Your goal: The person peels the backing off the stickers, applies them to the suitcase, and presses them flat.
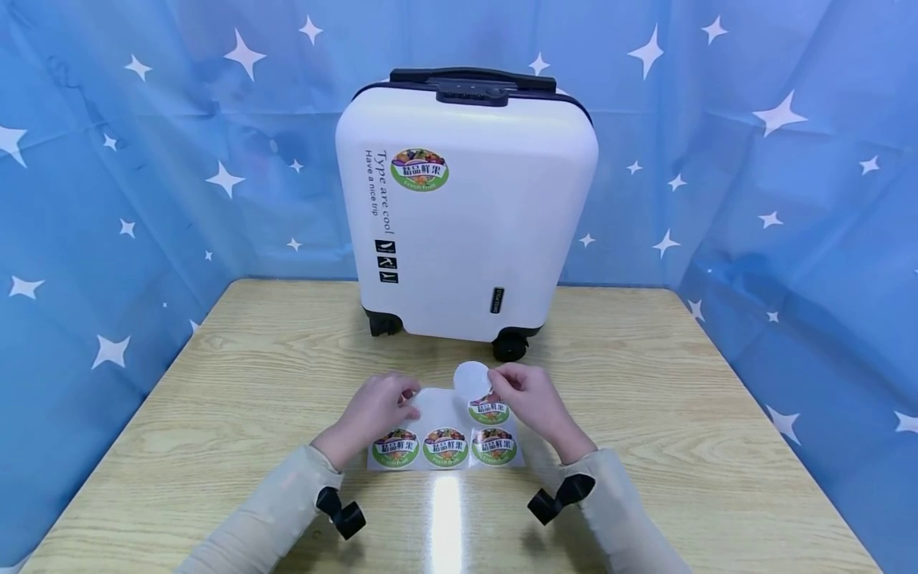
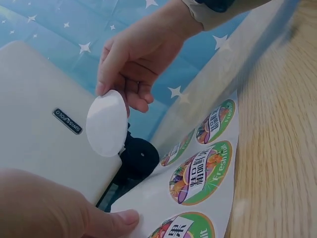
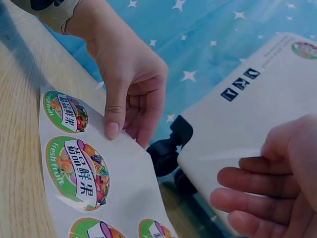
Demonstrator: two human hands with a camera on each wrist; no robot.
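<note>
A round sticker (image 1: pixel 471 380) with its white back showing is pinched at the edge between the thumb and fingers of my right hand (image 1: pixel 531 400). It stands tilted just above the sticker sheet (image 1: pixel 436 410). My left hand (image 1: pixel 374 413) pinches the sheet near its far left corner, thumb on top. Several oval fruit stickers in green and purple, printed "Fresh fruit", are on the sheet: a row along the near edge and one at the far right. In the left wrist view the peeled sticker (image 2: pixel 107 124) hangs from my right fingertips.
A white suitcase (image 1: pixel 466 207) with black wheels stands upright behind the sheet, on the wooden table (image 1: pixel 237 414). One fruit sticker (image 1: pixel 419 170) is on its upper left front, beside printed lettering. A blue curtain with white stars (image 1: pixel 774 159) hangs behind and along both sides.
</note>
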